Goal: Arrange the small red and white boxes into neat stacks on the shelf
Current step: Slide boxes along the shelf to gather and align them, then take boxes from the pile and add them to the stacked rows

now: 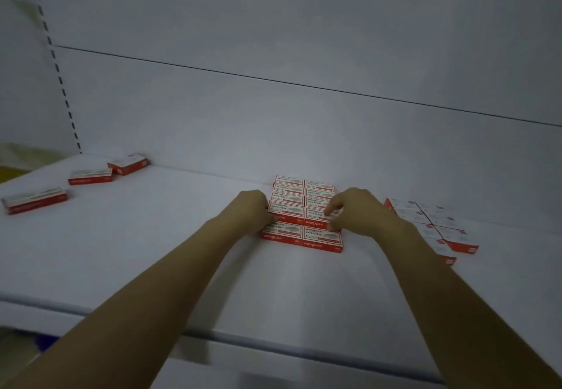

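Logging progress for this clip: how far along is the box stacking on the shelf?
Done: a two-column central block and a second group to its right sit arranged on the shelf. In hand: the left hand touches the block's left side, and the right hand pinches a box in its right column. Left: three loose boxes lie scattered at the far left.

Red-and-white boxes [302, 215] — white shelf [152, 251]

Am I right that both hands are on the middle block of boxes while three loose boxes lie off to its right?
Not quite. The head view shows the three loose boxes lying off to the block's left, not its right. The rest holds: the left hand and the right hand are both on the middle block.
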